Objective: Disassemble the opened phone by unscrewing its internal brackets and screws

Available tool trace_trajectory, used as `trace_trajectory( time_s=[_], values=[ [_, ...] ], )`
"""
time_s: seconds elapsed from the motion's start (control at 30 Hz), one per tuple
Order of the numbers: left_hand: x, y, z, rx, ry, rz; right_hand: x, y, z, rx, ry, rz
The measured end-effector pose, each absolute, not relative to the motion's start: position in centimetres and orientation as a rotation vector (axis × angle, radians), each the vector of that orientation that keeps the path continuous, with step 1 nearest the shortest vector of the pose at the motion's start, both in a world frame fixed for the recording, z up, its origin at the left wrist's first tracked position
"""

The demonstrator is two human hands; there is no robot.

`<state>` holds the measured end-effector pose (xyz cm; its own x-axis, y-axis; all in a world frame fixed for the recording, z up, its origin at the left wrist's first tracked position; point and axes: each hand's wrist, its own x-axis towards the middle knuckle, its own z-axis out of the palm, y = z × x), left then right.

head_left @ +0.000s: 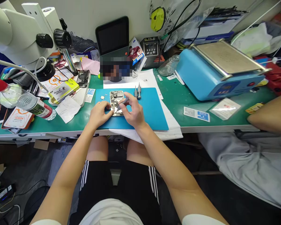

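Note:
An opened phone [117,94] with bare inner parts lies on a blue mat [152,115]. My left hand [100,113] rests at its left edge, thumb and fingers bent against the frame; whether they pinch a part is too small to tell. Over the phone's right side, my right hand [133,110] grips a thin grey tool [125,100] between thumb and fingers, its tip pointing at the phone's middle. Two screwdrivers [139,91] stand or lie just behind my right hand. Small loose parts [102,97] are on the mat left of the phone.
A microscope [21,31] and a bottle [37,106] stand at the left, near boxes and a tissue [68,109]. Behind the mat is a dark screen [112,36]. A blue machine [215,72] sits at the right; another person's arm [271,115] rests at the far right edge.

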<state>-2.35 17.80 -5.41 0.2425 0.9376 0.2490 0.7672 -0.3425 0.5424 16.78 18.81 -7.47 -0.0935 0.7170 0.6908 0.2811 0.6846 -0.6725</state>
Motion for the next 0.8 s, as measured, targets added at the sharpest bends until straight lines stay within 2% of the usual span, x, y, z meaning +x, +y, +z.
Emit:
trace_trajectory(
  time_s=[0.8],
  values=[
    [-2.26, 17.85, -5.34, 2.198, 1.572, 0.767, 16.76, 18.88, -7.63, -0.809, -1.758, 0.417]
  ],
)
